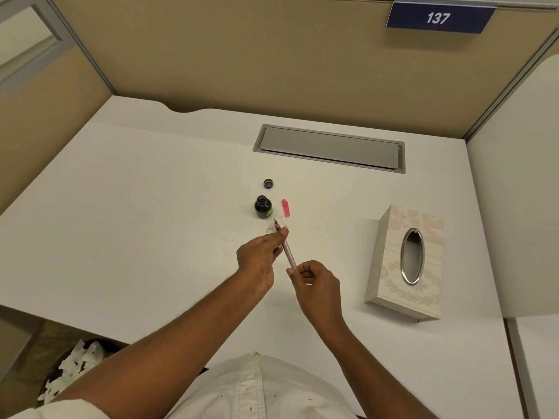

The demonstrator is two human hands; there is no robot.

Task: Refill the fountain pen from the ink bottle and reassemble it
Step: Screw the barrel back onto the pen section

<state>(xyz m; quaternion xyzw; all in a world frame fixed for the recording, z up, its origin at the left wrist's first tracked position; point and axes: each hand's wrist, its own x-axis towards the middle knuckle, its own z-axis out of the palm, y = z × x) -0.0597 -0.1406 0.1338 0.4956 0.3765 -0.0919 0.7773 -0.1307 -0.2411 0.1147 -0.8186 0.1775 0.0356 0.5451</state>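
A pink fountain pen (287,251) is held above the white desk (151,222), nib pointing away toward the ink bottle. My left hand (260,258) pinches the pen near the nib with a small piece of white tissue (270,227) against it. My right hand (314,285) grips the pen's rear end. The open dark ink bottle (263,207) stands just beyond the nib. Its cap (268,183) lies a little farther back. The pink pen cap (286,208) lies on the desk to the right of the bottle.
A patterned tissue box (390,267) with an oval metal opening lies at the right. A grey cable hatch (329,148) is set in the desk at the back. Beige partition walls surround the desk. A bin with crumpled tissues (75,367) sits below at the left.
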